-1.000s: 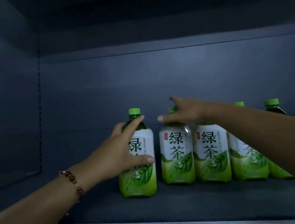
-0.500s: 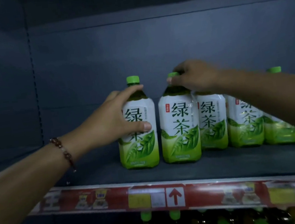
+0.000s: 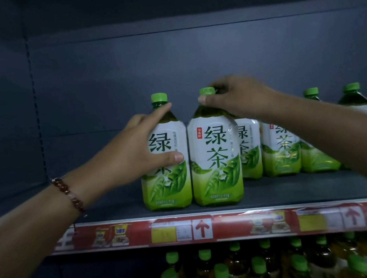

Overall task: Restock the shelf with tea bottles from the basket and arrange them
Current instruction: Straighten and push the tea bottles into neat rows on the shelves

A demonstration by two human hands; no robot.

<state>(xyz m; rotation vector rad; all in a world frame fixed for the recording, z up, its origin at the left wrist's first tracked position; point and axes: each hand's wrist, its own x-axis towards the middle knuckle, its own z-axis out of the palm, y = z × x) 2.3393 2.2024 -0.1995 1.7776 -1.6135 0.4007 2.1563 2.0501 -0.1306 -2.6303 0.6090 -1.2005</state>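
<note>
Head view shows both front tea bottles now drawn nearer the shelf [image 3: 280,198] edge than before. Left hand [image 3: 130,155] wraps the left bottle [image 3: 168,188]; right hand [image 3: 240,97] pinches the cap of the right bottle [image 3: 214,158], the two bottles touching.
</note>
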